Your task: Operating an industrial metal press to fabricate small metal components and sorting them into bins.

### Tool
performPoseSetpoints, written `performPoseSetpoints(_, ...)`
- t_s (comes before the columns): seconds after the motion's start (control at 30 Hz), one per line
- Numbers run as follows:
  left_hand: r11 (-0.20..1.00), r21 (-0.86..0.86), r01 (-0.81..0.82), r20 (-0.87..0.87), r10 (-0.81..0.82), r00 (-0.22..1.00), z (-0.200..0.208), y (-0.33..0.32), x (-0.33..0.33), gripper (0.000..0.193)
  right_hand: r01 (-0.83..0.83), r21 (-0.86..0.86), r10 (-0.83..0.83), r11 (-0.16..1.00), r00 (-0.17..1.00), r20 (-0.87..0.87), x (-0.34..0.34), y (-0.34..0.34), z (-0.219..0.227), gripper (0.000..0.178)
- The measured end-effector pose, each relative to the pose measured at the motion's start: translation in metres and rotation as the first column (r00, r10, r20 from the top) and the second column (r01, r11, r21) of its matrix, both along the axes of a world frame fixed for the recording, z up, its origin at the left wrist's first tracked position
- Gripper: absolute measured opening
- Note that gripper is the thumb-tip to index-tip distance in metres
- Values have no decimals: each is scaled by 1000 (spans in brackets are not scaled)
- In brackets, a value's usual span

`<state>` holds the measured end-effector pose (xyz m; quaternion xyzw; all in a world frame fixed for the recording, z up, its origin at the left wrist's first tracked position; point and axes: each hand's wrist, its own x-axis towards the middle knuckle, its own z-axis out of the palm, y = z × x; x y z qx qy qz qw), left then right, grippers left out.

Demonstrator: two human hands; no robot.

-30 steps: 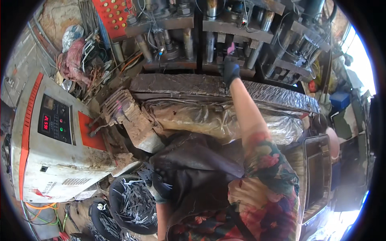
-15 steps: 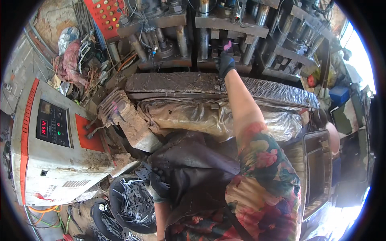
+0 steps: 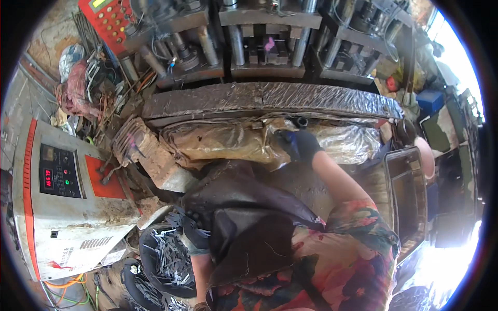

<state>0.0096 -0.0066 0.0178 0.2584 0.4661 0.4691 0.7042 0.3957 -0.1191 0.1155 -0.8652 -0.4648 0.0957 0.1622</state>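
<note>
My left hand (image 3: 195, 234), in a dark glove, is low beside the round black tub (image 3: 147, 263) of loose grey metal strips (image 3: 171, 255). A bunch of similar dark strips (image 3: 178, 218) juts from its fingers over the tub's rim. My right hand (image 3: 305, 145), also gloved, is over the foil-wrapped bundle (image 3: 223, 140) in front of me. Motion smears its fingers, so I cannot see if they hold anything. Just beyond them is a small dark ring-shaped piece (image 3: 301, 122). A bright pink piece (image 3: 270, 44) sits in the middle press (image 3: 270, 20).
Presses stand left (image 3: 181, 52) and right (image 3: 358, 44) of the middle one, behind a long wrapped beam (image 3: 207, 101). A white-and-red control cabinet (image 3: 78, 217) rises at my left. A metal-rimmed tray (image 3: 389, 207) is at my right. A dark apron (image 3: 244, 202) covers my lap.
My right hand has come back from the middle press toward me, down to the wrapped bundle. The view has shifted a little. My left hand stays by the tub.
</note>
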Motion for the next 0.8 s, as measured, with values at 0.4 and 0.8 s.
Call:
performPoseSetpoints(0.4,982,8,188,134,-188,973,-16,3,-1,14,868,379,422,320,228,-878,236,-58,21,45)
performPoseSetpoints(0.8,997,-72,-2,-117,-6,993,26,-7,56,17,781,620,973,78,74,-217,386,-89,-30,24)
